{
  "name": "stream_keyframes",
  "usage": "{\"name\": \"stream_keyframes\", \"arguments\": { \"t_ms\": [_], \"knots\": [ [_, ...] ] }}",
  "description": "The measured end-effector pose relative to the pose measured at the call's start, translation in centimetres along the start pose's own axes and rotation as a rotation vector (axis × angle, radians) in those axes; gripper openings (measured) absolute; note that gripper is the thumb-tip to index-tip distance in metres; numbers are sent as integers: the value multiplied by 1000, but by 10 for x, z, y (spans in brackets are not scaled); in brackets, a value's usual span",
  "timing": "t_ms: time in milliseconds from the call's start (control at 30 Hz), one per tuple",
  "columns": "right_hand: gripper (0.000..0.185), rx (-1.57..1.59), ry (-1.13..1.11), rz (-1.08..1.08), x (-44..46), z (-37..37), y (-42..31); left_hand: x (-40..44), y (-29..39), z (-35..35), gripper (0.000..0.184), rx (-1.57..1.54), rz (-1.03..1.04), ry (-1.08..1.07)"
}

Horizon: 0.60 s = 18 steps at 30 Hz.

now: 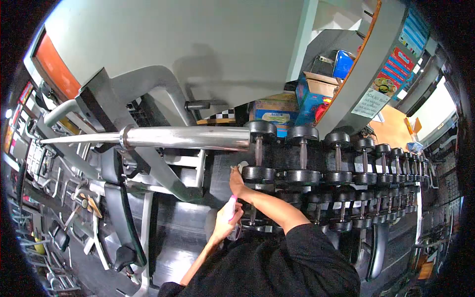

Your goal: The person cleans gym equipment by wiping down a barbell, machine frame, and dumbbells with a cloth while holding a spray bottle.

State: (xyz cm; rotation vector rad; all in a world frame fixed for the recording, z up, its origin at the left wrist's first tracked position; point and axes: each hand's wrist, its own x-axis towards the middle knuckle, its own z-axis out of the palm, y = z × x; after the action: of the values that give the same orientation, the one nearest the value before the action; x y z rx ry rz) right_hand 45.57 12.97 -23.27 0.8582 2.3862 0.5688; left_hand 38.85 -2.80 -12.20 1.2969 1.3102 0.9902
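My left hand (223,226) is wrapped around a spray bottle (235,232) with a white and pink head and a clear body, held close in front of my dark shirt. Farther forward, my right hand (237,182) reaches to the left end of the dumbbell rack, fingers closed on a pale cloth (242,166). Beside that hand stands the nearest large black dumbbell (259,151) on the upper tier. Whether the cloth touches the dumbbell or the rack is hard to make out, and the fingertips are partly hidden.
More dumbbells (339,157) line both tiers toward the right. A shiny barbell sleeve (193,137) juts across the upper left, above a padded bench (121,218). Cardboard boxes (274,116) sit behind the rack, next to a grey pillar (358,89) with posters.
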Motion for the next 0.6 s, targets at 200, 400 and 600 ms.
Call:
{"name": "stream_keyframes", "arguments": {
  "t_ms": [200,400,600],
  "knots": [
    [25,364,141,-56,-20,-5,31,-6,8,-3,23,-95,-17,144],
    [31,843,697,279,-95,-18,73,-2,-21,-12,20,29,17,99],
    [57,1091,969,528,-128,24,64,9,-11,-9,19,-122,-33,33]
  ]
}}
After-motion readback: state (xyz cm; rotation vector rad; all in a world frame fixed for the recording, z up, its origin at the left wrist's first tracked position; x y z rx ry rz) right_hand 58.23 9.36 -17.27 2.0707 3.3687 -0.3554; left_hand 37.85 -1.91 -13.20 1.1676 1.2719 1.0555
